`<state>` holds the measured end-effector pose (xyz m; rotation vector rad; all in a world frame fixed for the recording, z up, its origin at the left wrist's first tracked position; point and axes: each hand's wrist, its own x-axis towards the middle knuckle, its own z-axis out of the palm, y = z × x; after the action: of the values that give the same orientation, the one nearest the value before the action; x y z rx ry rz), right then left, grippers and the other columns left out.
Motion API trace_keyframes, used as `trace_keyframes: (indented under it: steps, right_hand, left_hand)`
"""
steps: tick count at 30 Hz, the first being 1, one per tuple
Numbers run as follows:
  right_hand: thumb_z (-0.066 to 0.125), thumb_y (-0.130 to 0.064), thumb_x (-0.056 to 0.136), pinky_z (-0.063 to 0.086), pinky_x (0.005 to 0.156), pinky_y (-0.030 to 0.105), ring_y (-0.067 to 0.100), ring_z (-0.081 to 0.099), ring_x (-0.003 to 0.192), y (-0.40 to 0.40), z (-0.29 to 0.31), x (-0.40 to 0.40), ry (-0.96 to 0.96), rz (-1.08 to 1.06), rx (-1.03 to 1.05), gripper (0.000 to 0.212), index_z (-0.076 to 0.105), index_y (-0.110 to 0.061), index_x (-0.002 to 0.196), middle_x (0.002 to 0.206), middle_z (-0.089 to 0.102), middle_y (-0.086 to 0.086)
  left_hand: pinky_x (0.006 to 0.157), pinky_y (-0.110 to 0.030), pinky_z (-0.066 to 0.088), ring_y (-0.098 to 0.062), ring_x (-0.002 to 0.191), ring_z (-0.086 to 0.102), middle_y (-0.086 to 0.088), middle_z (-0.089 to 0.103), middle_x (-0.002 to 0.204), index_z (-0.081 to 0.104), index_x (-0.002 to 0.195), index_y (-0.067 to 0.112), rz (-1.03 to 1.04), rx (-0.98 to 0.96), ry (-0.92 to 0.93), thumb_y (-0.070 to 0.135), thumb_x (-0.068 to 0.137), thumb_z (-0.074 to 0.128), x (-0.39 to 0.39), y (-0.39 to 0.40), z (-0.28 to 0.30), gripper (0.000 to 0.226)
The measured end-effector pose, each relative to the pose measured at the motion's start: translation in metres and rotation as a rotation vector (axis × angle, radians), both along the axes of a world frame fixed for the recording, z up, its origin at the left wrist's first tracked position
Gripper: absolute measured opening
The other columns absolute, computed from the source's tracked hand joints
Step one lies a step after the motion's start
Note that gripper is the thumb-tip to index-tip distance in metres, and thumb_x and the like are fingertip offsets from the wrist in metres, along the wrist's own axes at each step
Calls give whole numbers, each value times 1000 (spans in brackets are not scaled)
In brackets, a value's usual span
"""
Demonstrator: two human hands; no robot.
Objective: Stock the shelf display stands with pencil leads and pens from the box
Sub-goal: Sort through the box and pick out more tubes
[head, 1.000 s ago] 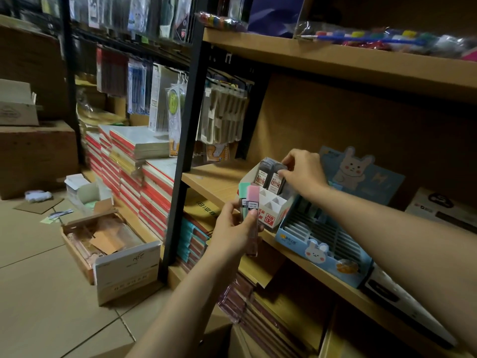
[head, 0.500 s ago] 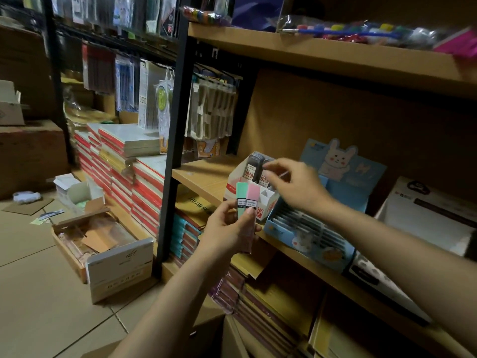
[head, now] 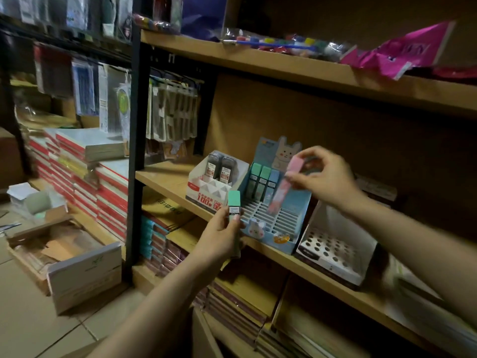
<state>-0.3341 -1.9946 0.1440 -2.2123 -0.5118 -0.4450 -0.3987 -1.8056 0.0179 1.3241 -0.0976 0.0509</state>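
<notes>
Dim stationery shop or its stockroom, wooden shelves on a black metal upright (head: 134,151), cardboard counter display stands (head: 281,228) with slots on the near shelf, hanging blister packs (head: 173,112) at far left, red-edged notebook stacks (head: 85,171), open cardboard box (head: 64,254) on the tiled floor

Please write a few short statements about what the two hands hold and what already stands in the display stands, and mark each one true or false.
1. The right hand holds a pink lead case above the blue stand. True.
2. The left hand holds nothing. False: it grips a green lead case.
3. The blue stand already holds three cases in its back row. True.
4. The white stand is full. False: only two dark cases stand at its back.
5. The holed stand on the right is packed with pens. False: its holes show no pens.
</notes>
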Motion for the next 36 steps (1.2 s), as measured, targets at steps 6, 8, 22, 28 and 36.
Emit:
trace_keyframes:
  steps: [6,8,22,28,36]
  right_hand:
    - [78,-17,81,46,55,13,1,62,70,-24,0,29,-193,-214,-298,40,58,-20,116,95,58,-9]
    - [77,-15,81,43,53,12,0,61,68,-19,-8,39,-209,-208,-305,38,57,-19,114,95,61,-6]
    - [75,-5,82,55,80,37,28,65,100,-7,-37,64,-198,-264,-418,33,56,-15,107,111,67,11]
    - [75,-5,82,43,72,28,15,57,85,-4,-40,63,-168,-256,-377,30,54,-21,97,98,63,2]
    - [75,-6,82,40,71,30,27,58,91,-6,-54,62,-292,-349,-459,19,60,-13,92,109,56,8]
  left_hand:
    - [92,-49,53,-22,109,61,1,60,122,51,125,30,26,192,-61,25,103,41,4,1,-7,25]
    - [97,-45,51,-16,116,57,3,57,127,50,127,30,2,225,-86,25,103,40,9,3,-9,27]
    - [99,-35,47,-12,118,50,6,51,125,45,127,30,70,450,-172,27,103,40,27,12,-23,25]
    - [88,-36,48,-30,119,53,2,55,119,47,127,30,63,435,-143,28,103,39,28,14,-23,25]
    - [84,-33,48,-32,118,52,8,53,108,47,123,33,62,394,-136,28,103,40,28,14,-25,23]
